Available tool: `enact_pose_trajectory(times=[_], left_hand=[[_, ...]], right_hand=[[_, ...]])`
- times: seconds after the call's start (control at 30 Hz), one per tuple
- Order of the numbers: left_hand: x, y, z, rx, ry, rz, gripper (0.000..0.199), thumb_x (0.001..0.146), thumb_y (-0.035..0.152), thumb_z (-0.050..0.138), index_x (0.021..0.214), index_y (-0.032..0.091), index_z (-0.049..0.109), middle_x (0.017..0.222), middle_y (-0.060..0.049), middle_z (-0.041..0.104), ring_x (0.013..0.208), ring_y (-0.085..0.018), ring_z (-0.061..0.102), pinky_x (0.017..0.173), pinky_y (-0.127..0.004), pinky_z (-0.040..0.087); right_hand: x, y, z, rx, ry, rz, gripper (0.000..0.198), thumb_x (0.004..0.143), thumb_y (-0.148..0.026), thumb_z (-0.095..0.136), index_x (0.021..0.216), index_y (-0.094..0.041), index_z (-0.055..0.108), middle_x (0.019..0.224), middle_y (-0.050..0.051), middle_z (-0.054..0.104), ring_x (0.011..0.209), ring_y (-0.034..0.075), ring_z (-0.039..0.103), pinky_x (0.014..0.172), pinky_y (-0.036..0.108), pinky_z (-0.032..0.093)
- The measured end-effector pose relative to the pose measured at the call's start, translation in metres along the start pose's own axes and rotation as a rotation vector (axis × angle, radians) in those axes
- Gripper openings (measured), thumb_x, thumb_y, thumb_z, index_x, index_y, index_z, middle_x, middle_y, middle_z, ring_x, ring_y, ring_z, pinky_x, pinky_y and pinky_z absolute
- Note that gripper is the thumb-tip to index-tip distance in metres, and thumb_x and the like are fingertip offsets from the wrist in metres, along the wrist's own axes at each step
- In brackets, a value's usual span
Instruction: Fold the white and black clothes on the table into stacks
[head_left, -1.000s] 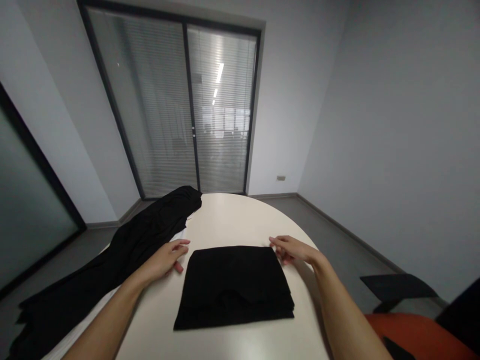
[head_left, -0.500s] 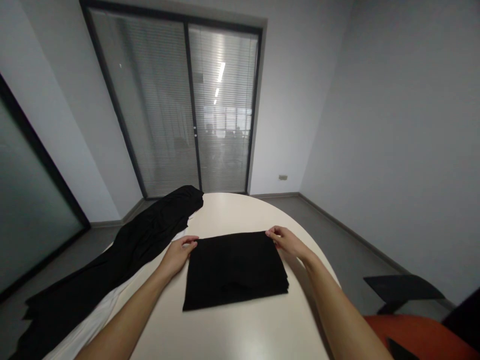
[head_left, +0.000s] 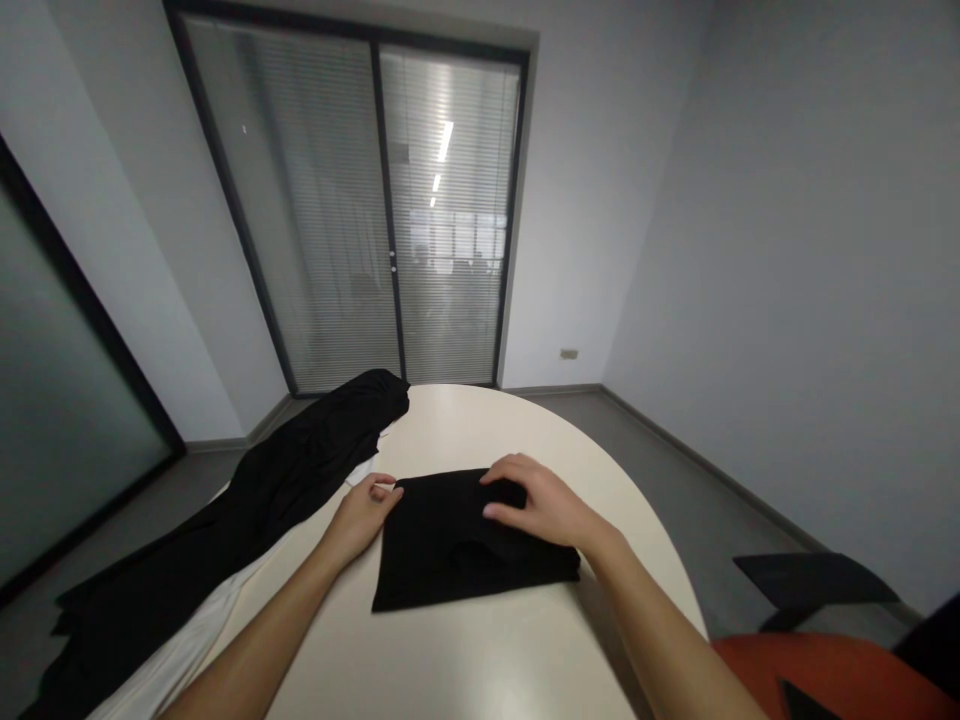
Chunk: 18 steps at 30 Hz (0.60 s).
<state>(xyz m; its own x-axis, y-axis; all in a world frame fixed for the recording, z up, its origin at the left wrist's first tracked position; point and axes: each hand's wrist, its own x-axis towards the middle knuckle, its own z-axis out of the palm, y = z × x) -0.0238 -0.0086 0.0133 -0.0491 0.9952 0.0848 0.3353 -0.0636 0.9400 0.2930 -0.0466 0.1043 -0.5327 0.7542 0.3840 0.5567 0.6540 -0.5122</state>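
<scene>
A folded black garment (head_left: 442,560) lies flat on the white table in front of me; its exact kind is hidden by the folding. At its far left corner, my left hand (head_left: 360,518) pinches the edge between thumb and fingers. My right hand (head_left: 551,508) is over the garment's right part, thumb and fingers apart and curved, with the fingertips at or just above the cloth. The far right corner is hidden beneath that hand.
A pile of black clothes (head_left: 300,470) with white cloth (head_left: 187,630) under it stretches along the left side of the round table (head_left: 465,420). An orange chair (head_left: 817,670) with a black armrest (head_left: 817,580) stands at the lower right. Beyond is a glass partition with blinds (head_left: 450,320).
My right hand has let go of the far right corner and moved left over the garment, its fingers spreading. My left hand stays at the far left corner.
</scene>
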Motion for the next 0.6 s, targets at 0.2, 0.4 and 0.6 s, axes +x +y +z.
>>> enact_pose_trajectory(times=[0.2, 0.4, 0.6], left_hand=[[0.001, 0.002, 0.002, -0.116, -0.038, -0.060, 0.059, 0.063, 0.060, 0.073, 0.100, 0.015, 0.061, 0.067, 0.000, 0.066, 0.063, -0.018, 0.063, 0.059, -0.027, 0.044], [0.002, 0.004, 0.001, -0.093, -0.017, -0.146, 0.055, 0.068, 0.061, 0.066, 0.102, 0.017, 0.060, 0.052, 0.007, 0.053, 0.040, -0.013, 0.046, 0.037, -0.022, 0.029], [0.009, 0.005, 0.008, -0.087, -0.003, -0.088, 0.058, 0.068, 0.059, 0.067, 0.106, 0.016, 0.062, 0.062, 0.001, 0.064, 0.053, -0.017, 0.062, 0.049, -0.025, 0.044]], right_hand=[[0.001, -0.023, 0.023, -0.092, -0.314, -0.074, 0.045, 0.072, -0.022, 0.074, 0.117, -0.025, 0.069, 0.113, 0.004, 0.067, 0.105, 0.022, 0.061, 0.091, 0.030, 0.047], [-0.001, -0.008, 0.021, -0.045, -0.534, 0.014, 0.036, 0.070, -0.021, 0.074, 0.106, -0.024, 0.077, 0.089, -0.001, 0.070, 0.077, 0.014, 0.064, 0.069, 0.021, 0.046], [0.000, -0.018, 0.021, -0.009, -0.526, 0.055, 0.032, 0.077, -0.048, 0.074, 0.096, -0.022, 0.079, 0.080, -0.001, 0.072, 0.068, 0.013, 0.063, 0.061, 0.021, 0.041]])
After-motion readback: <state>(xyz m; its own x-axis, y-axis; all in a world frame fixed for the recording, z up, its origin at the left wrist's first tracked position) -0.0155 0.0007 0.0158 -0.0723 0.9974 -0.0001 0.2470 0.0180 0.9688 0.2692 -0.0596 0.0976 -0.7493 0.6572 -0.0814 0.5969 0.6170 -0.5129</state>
